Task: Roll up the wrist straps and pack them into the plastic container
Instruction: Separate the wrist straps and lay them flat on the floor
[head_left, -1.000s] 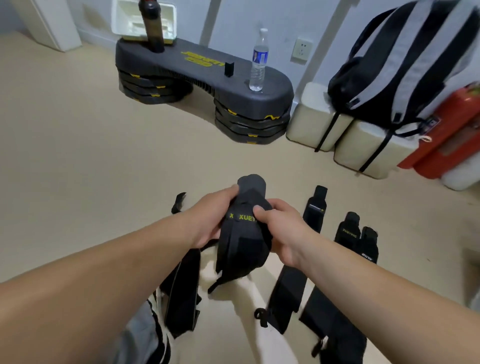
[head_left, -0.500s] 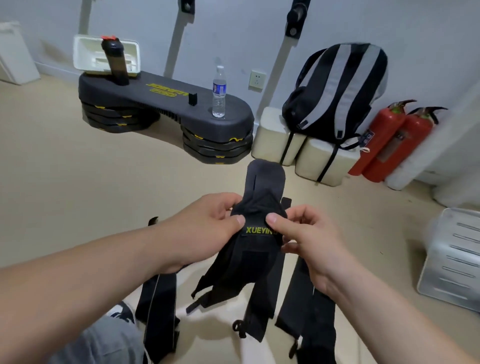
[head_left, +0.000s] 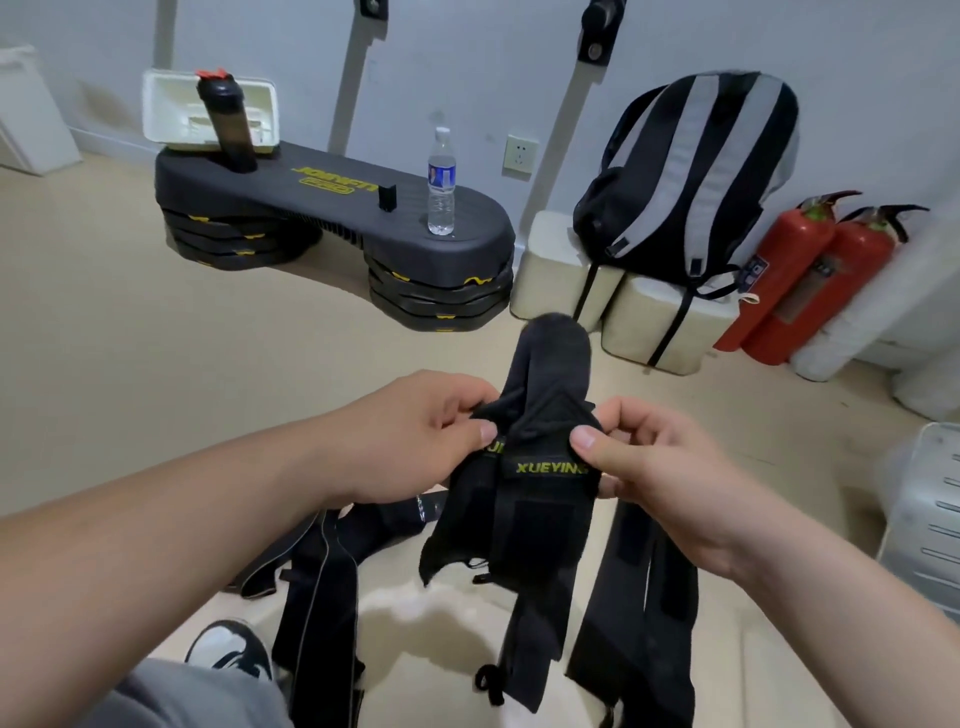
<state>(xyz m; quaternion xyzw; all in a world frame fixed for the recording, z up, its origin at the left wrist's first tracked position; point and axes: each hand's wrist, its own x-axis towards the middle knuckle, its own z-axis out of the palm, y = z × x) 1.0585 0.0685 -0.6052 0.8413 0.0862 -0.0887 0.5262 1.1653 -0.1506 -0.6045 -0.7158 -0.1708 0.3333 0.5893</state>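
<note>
A black wrist strap (head_left: 540, 509) with yellow XUEYING lettering is held up above the floor between both hands. My left hand (head_left: 415, 436) pinches its left edge and my right hand (head_left: 644, 467) pinches its right edge near the lettering. The strap's top end sticks up past my fingers and its lower part hangs loose. More black straps lie on the floor below: one at the left (head_left: 317, 587) and one at the right (head_left: 639, 597). A translucent plastic container (head_left: 930, 514) stands at the right edge of the view.
A black exercise step (head_left: 332, 208) carries a shaker bottle (head_left: 231, 130) and a water bottle (head_left: 441, 182). A striped backpack (head_left: 691, 176) rests on white blocks, beside two red fire extinguishers (head_left: 810, 280). My shoe (head_left: 228, 649) shows at the bottom left.
My head view rose, bringing the wall, extinguishers and container into sight. Both hands shifted from wrapping around the strap to pinching its edges, and the strap now hangs more unfolded.
</note>
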